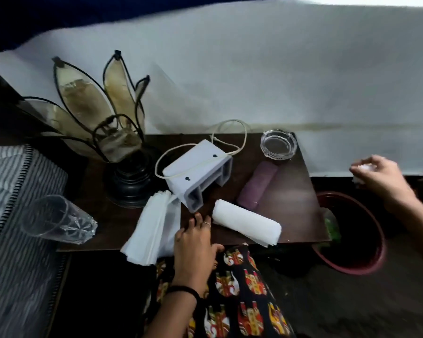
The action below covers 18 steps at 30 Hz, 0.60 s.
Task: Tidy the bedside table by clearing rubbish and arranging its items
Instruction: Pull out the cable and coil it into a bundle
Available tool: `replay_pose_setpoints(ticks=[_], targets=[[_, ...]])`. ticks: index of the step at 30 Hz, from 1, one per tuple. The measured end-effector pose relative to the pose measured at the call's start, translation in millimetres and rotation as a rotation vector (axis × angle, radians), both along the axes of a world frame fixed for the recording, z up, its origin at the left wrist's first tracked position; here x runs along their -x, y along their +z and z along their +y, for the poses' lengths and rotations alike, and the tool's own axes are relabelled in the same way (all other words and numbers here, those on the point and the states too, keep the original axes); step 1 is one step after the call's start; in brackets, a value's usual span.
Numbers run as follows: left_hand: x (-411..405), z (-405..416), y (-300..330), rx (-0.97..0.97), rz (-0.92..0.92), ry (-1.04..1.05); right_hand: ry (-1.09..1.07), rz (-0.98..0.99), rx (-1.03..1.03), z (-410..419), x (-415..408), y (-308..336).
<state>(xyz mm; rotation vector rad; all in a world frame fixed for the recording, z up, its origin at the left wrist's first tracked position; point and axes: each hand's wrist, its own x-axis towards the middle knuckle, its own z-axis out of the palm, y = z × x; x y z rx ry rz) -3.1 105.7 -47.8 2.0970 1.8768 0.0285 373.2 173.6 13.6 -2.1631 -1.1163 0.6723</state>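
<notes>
A dark wooden bedside table carries a grey plastic block with a white cord, a rolled white paper, a stack of white sheets, a purple roll and a glass ashtray. My left hand rests flat on the table's front edge between the sheets and the rolled paper, fingers apart. Off the table's right side, above a red bin, my right hand pinches a crumpled white paper scrap.
A petal-shaped lamp on a black base stands at the table's back left. A clear glass lies on its side on the striped bedding at left. A white wall runs behind the table. Patterned fabric covers my lap.
</notes>
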Motion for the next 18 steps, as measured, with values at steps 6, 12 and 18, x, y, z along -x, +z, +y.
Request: replay_pose_setpoints(ticks=[6, 12, 18], targets=[[-3.2, 7.2, 5.3, 0.069, 0.079, 0.036, -0.138, -0.012, 0.204, -49.8, -24.8, -62.9], [-8.4, 14.9, 17.4, 0.120, 0.162, 0.045, -0.227, 0.067, 0.373, -62.3, -34.7, -111.3], [-0.1, 5.9, 11.8, 0.068, 0.078, 0.070, -0.201, -0.036, 0.326, -49.2, 5.3, -57.6]])
